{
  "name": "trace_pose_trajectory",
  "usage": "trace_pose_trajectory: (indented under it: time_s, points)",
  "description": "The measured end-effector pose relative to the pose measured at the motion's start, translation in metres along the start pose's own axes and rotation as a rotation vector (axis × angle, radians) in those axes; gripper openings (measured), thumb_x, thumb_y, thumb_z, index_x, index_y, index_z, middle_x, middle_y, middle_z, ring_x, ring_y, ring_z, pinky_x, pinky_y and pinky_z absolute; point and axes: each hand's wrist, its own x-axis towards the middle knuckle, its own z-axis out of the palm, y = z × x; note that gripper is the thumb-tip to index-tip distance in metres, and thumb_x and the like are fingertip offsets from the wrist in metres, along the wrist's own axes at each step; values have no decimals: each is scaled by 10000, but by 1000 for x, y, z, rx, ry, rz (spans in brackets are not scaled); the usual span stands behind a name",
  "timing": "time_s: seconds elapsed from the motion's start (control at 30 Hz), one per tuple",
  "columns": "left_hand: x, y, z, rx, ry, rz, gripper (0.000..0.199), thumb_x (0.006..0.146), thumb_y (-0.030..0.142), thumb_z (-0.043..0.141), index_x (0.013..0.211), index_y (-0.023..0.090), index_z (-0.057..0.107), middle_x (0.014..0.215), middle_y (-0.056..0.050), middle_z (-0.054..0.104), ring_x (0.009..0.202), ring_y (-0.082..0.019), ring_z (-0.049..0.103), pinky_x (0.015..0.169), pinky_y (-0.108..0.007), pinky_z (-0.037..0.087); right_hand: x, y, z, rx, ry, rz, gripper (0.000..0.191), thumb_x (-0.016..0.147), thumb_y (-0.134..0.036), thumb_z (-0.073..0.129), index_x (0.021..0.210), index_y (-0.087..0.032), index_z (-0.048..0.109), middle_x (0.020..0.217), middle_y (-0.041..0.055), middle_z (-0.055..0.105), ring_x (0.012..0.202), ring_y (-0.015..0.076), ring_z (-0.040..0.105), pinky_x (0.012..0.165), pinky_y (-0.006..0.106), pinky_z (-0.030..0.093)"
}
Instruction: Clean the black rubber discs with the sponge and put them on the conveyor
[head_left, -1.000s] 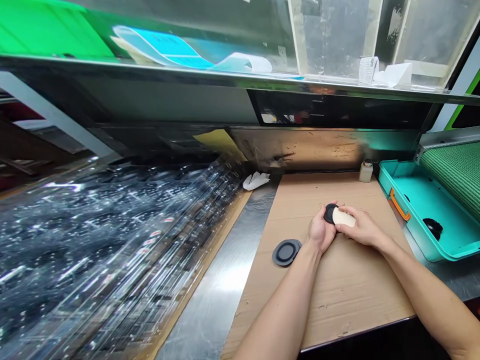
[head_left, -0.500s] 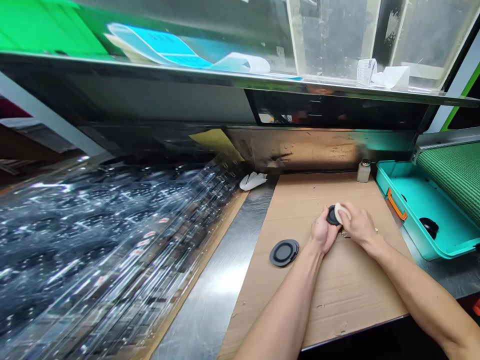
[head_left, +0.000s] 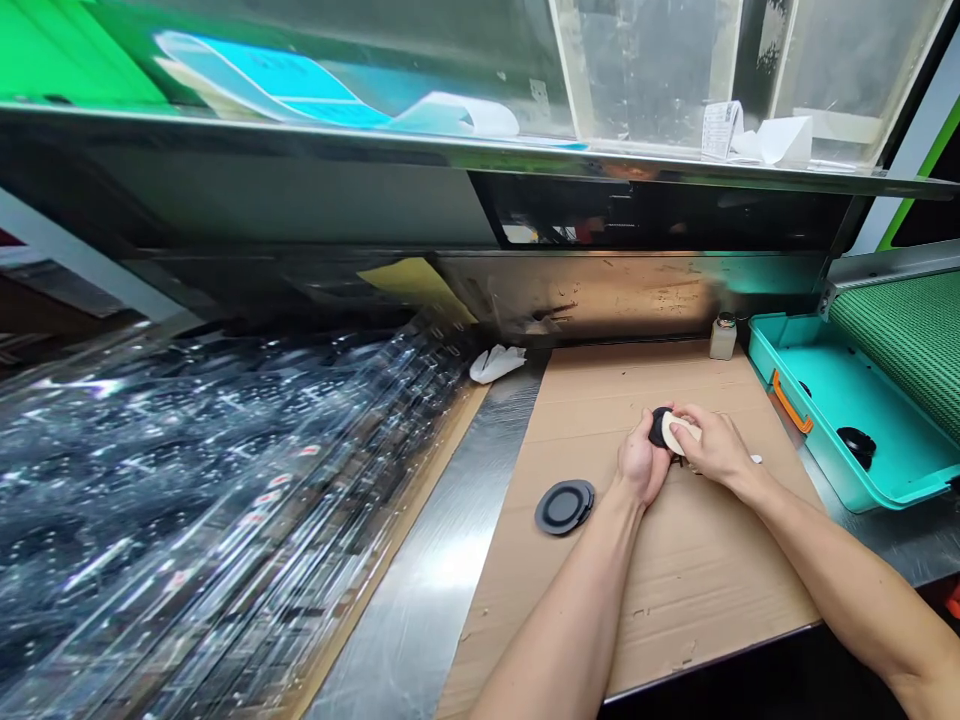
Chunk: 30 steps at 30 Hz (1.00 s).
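Observation:
My left hand (head_left: 642,462) is closed around a small black round part (head_left: 658,426). My right hand (head_left: 709,443) pinches a cream-coloured round pad (head_left: 681,436), which lies over the right side of the black part. Both hands meet above a brown cardboard sheet (head_left: 585,420). To the left of my left forearm, flat dark grey discs (head_left: 565,507) rest on the cardboard, one overlapping another. Small dark bits and a small white piece (head_left: 756,459) show beside and behind my right hand.
A small bottle (head_left: 723,337) stands at the cardboard's back edge. On the right sits a teal tray (head_left: 840,480) with black parts inside, beside a green belt (head_left: 904,325). Clear plastic trays (head_left: 247,500) fill the left. A crumpled white wipe (head_left: 496,364) lies near them.
The cream pad has shifted over the black part and now shows more of its flat face. Both hands stay together; the whole view has moved slightly.

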Motion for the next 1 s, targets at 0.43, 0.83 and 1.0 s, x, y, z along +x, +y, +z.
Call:
trace_pose_trajectory:
  time_s: [0.43, 0.83, 1.0]
  points:
    - [1, -6, -5, 70, -9, 4, 360, 1043, 318, 425, 1021, 94, 706, 1065, -164, 734, 1078, -255, 696, 995, -419, 543, 9, 16, -14, -21, -8, 55, 244, 875, -322, 619, 1068, -254, 753, 1007, 29, 762, 908, 207, 687, 808, 292, 492]
    - [-6, -2, 5, -46, 23, -104, 439, 1065, 316, 336, 1022, 101, 717, 1069, -155, 756, 1096, -231, 703, 1046, -394, 528, 3, -18, 4, -550, -89, 72, 494, 1069, -489, 315, 1505, -303, 455, 1056, 111, 749, 894, 245, 709, 812, 334, 475]
    - [-7, 0, 5, -47, 75, -106, 428, 1068, 303, 332, 1037, 107, 711, 1057, -138, 764, 1073, -220, 714, 1052, -392, 529, 6, -23, 9, -660, -92, 111, 567, 1085, -497, 208, 1609, -294, 280, 1007, 133, 747, 871, 258, 720, 792, 354, 492]
